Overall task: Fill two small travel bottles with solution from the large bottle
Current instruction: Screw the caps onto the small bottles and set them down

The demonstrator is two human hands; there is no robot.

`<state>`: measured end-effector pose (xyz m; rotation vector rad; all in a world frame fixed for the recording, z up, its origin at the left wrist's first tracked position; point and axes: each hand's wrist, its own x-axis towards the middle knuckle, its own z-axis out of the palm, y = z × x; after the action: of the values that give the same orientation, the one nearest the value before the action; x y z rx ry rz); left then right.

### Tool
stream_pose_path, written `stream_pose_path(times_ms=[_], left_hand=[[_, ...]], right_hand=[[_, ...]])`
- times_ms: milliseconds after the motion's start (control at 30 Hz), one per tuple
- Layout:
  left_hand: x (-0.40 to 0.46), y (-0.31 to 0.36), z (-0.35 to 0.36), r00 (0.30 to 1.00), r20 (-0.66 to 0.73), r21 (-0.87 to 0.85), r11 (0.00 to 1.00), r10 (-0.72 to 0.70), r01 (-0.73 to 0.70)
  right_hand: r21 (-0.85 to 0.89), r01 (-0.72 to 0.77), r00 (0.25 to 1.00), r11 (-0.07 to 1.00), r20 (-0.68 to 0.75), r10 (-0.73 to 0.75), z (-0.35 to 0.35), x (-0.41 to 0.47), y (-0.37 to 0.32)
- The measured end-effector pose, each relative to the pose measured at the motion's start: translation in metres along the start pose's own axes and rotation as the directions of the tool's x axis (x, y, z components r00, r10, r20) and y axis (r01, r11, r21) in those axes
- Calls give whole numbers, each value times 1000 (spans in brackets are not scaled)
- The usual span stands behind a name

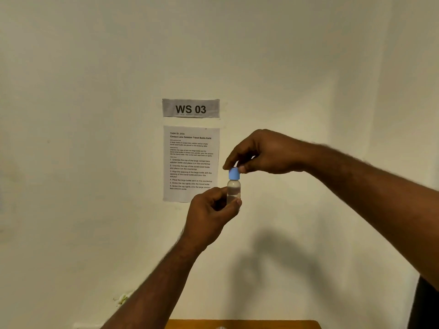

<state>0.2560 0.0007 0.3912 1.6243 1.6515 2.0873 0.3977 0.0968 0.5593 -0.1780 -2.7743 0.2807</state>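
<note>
A small clear travel bottle [233, 189] with a blue cap [234, 174] is held upright in the air in front of the wall. My left hand [209, 216] grips its lower body between thumb and fingers. From above, my right hand [260, 154] pinches the blue cap with its fingertips. Clear liquid fills the bottle's lower part. The large bottle and the other travel bottle are out of view.
On the wall behind hang a "WS 03" label [190, 108] and a printed instruction sheet [190, 162]. The far edge of a wooden table [242, 324] shows at the bottom. A dark object [425, 305] stands at the lower right.
</note>
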Motion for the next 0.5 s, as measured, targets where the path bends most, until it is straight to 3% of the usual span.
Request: stream_pose_path(times_ms=[167, 233, 333, 500], left_hand=[[-3, 2, 0, 1000, 13, 13, 1000, 3, -4], [-4, 3, 0, 1000, 10, 12, 1000, 4, -4], [-4, 3, -1, 1000, 1, 20, 1000, 2, -2], [-6, 4, 1, 1000, 18, 15, 1000, 1, -1]], right_hand=[[-58, -77, 994, 995, -77, 72, 13, 4, -1], [0, -84, 990, 996, -112, 84, 12, 3, -2], [100, -43, 996, 994, -68, 50, 4, -2, -2], [-9, -61, 997, 998, -47, 60, 10, -4, -3]])
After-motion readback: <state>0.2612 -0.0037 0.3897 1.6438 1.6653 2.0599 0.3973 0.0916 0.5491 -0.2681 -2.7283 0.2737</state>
